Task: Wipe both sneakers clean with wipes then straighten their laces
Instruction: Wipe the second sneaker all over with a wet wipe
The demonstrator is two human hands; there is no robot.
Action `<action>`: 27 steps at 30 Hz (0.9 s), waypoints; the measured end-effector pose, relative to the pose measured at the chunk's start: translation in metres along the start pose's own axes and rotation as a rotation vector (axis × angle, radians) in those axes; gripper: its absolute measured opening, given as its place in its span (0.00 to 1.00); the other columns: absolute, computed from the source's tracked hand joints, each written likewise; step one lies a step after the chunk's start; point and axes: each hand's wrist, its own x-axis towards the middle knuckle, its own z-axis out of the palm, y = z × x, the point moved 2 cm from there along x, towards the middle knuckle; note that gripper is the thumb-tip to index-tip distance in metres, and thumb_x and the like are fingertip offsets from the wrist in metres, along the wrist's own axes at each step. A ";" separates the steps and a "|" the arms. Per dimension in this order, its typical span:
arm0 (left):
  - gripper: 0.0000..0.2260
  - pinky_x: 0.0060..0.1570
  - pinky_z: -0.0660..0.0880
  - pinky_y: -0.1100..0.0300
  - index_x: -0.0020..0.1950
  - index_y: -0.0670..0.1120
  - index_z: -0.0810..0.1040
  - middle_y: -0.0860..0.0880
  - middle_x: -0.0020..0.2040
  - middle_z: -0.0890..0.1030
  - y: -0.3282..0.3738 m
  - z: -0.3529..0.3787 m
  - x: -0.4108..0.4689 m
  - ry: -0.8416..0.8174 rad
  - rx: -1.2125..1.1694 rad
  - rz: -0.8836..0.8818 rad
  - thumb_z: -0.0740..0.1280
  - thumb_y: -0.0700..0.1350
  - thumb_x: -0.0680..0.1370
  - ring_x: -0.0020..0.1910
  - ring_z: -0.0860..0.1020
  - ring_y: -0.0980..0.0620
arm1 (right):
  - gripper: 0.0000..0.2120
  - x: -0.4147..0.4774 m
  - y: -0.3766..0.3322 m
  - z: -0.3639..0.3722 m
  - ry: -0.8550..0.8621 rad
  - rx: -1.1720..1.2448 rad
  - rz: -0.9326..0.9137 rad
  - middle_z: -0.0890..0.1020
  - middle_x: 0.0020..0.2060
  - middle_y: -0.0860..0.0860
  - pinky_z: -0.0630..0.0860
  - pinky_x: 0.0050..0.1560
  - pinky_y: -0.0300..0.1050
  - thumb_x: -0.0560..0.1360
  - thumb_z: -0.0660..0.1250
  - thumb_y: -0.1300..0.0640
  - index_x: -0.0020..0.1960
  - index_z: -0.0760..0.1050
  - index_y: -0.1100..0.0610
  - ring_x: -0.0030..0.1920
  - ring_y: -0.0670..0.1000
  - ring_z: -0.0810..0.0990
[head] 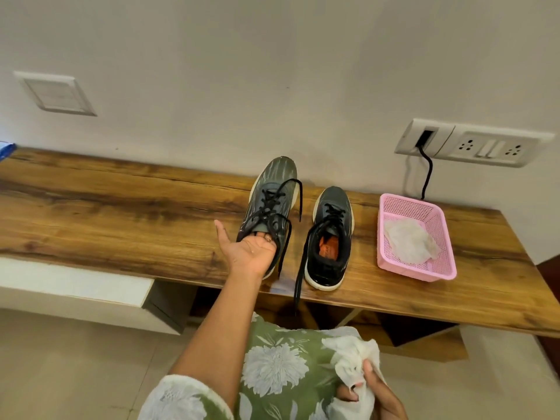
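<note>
Key relation: the farther sneaker (269, 204) lies left of the pink basket (418, 272), toe to the wall and heel to the person, so its long axis runs away from the body.
Hands: the left hand (248, 250) is palm-up with its fingers hooked inside that sneaker's collar. The right hand (375, 395), low and well short of the basket, clutches a crumpled white wipe (351, 356).
Second sneaker (330, 237): just left of the basket and roughly parallel, one lace (298, 268) trailing over the counter (121, 213) edge.
Materials: dark mesh uppers, pale soles, a glossy wood-grain counter, a perforated plastic basket.
Next move: the wipe likely travels up and leftward.
</note>
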 end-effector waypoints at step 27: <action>0.16 0.57 0.76 0.49 0.57 0.36 0.78 0.38 0.52 0.82 -0.047 0.015 -0.175 -0.008 0.385 -0.102 0.68 0.36 0.70 0.53 0.80 0.45 | 0.40 -0.128 -0.045 0.098 -0.299 0.106 -0.266 0.78 0.58 0.62 0.81 0.43 0.48 0.47 0.82 0.70 0.59 0.78 0.63 0.56 0.57 0.80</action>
